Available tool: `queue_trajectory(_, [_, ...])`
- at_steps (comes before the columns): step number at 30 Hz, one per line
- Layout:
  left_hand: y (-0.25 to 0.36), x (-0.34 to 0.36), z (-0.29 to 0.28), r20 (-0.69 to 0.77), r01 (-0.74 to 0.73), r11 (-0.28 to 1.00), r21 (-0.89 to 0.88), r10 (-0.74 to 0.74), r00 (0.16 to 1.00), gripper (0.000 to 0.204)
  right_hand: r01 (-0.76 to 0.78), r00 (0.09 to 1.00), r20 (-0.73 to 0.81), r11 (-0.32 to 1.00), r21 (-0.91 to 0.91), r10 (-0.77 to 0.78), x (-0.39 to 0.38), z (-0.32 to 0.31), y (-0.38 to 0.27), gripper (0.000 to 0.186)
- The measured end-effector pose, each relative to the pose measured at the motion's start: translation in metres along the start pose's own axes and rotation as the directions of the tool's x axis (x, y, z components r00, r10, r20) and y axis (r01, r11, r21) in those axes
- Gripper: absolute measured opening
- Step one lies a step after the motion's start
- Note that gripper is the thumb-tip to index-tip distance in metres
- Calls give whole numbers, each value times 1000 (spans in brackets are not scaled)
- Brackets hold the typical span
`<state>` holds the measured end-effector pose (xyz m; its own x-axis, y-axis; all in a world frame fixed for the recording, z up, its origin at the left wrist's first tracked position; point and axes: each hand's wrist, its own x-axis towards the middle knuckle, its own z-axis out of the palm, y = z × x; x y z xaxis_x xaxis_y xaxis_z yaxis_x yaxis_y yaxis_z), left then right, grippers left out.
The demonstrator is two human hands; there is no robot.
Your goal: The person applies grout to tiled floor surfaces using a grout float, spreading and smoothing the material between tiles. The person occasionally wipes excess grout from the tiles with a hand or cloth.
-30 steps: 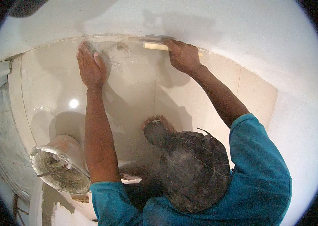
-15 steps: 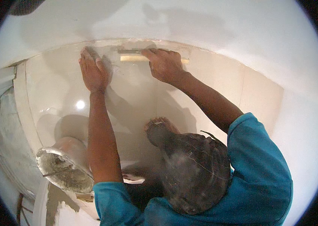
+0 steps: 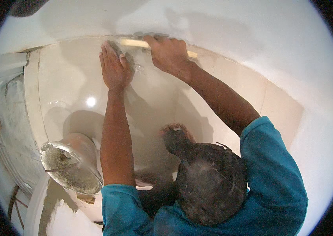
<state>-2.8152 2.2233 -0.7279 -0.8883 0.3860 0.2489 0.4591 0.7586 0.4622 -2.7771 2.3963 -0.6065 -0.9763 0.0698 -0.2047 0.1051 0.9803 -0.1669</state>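
My right hand (image 3: 170,55) grips a flat trowel (image 3: 135,42), its long pale blade catching the light. The blade lies along the joint where the beige tiled surface (image 3: 150,98) meets the white surface beyond. My fingers and knuckles cover the trowel's handle and the middle of its blade. Just left of the blade, my left hand (image 3: 117,69) rests flat on the tile with its fingers stretched out, holding nothing. A grey wet-looking smear (image 3: 135,65) shows on the tile between the two hands.
A mortar-crusted bucket (image 3: 74,163) lies tipped beside my left forearm. My bent leg in dark, dusty clothing (image 3: 213,183) and a bare foot (image 3: 178,129) are below my hands. A rough, stained sheet (image 3: 12,118) is at the far left; a white wall (image 3: 320,118) rises on the right.
The trowel has shifted left and closer to the joint, with its blade at a changed angle. My left hand has slid right, toward the trowel. The whole view has shifted slightly.
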Motion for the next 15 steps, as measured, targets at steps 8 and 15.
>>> queue_trajectory(8, [0,-1,-3,-133,57,998,-10,-58,989,60,105,991,-86,994,-20,-106,18,4,-27,37])
queue_trajectory(15, [-11,-5,0,-100,201,960,-197,-223,970,54,252,955,-146,965,-72,-260,7,24,-41,36])
